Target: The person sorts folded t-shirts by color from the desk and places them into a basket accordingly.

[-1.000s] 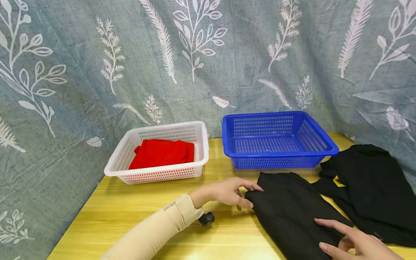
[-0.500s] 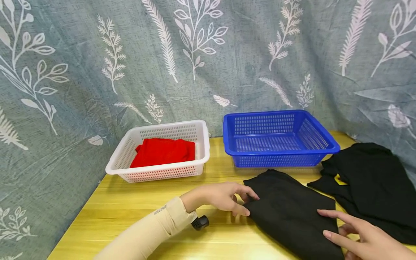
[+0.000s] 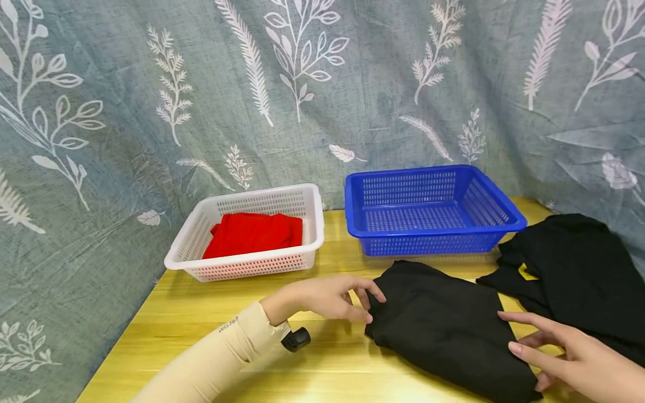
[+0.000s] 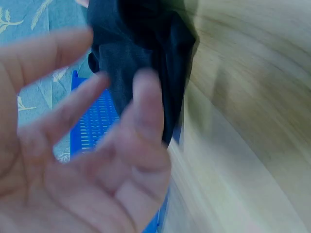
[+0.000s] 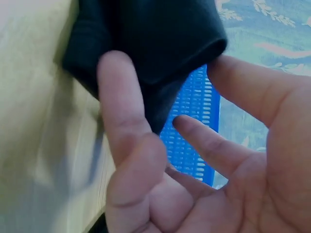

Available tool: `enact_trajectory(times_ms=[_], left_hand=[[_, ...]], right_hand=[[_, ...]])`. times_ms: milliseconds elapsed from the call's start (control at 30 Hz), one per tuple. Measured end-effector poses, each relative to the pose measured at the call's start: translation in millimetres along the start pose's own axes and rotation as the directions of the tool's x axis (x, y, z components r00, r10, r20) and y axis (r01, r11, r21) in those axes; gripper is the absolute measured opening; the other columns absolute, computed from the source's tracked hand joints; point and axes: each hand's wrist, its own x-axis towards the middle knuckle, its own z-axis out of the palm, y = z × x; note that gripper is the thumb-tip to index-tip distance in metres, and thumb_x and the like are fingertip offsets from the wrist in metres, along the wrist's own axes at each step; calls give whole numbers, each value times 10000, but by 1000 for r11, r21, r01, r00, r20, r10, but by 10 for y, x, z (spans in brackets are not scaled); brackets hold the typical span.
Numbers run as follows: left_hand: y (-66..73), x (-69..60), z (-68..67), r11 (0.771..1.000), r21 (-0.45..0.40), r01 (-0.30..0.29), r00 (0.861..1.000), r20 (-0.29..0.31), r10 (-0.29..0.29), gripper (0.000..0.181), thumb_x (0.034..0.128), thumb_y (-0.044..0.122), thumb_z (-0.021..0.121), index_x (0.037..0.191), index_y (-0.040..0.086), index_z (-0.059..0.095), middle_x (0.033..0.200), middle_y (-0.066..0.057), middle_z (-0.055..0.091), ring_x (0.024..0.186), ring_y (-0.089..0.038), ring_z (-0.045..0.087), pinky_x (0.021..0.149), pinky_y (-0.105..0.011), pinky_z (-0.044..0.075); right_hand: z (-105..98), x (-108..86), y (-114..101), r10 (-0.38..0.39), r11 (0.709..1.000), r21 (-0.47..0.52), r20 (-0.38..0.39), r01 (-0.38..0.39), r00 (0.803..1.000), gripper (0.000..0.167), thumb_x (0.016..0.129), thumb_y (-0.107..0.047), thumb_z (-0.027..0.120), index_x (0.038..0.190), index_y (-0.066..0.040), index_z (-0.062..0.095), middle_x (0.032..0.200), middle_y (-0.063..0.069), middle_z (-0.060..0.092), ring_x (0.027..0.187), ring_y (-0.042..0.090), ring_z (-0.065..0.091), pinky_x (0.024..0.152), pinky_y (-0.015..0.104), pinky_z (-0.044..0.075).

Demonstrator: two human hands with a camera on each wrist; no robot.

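A folded piece of black cloth (image 3: 443, 324), perhaps a garment, lies slightly askew on the yellow wooden table. At its left edge is my left hand (image 3: 330, 299), with bent, spread fingertips at the fabric. My right hand (image 3: 569, 347) is at the opposite edge, index finger and thumb apart. In the left wrist view, the left hand's fingers stand spread in front of the dark cloth (image 4: 131, 63). The right wrist view shows loosely spread fingers close to the cloth (image 5: 155, 39); firm contact is hard to judge there. Neither hand plainly pinches the fabric.
Behind the cloth stands a blue plastic basket (image 3: 435, 229) with nothing in it. A white basket (image 3: 252, 263) at the left holds red cloth (image 3: 254, 235). More black cloth (image 3: 589, 274), with a yellow patch, is heaped at the right. A patterned curtain (image 3: 302, 140) hangs behind.
The black cloth has turned and shifted left, so its near part now lies more across the table. My left hand has moved left along with it; the right hand has shifted slightly right.
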Motion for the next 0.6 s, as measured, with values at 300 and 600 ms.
enact_trajectory(times_ms=[300, 600], left_hand=[[-17, 104, 76, 985, -146, 91, 992, -72, -102, 576, 1019, 296, 751, 1549, 336, 527, 1013, -132, 716, 895, -215, 710, 692, -266, 494], [-33, 225, 183, 908, -408, 97, 995, 40, -88, 561, 1031, 191, 737, 1514, 405, 547, 981, -74, 677, 855, -163, 681, 614, -278, 517]], right_hand=[[-36, -92, 126, -36, 973, 231, 118, 8, 992, 795, 1145, -332, 531, 1666, 94, 109, 1264, 330, 653, 680, 293, 693, 624, 373, 590], [19, -18, 179, -231, 873, 481, 265, 79, 936, 554, 1187, -201, 392, 1413, -699, 483, 770, 9, 623, 503, 124, 581, 410, 354, 394]])
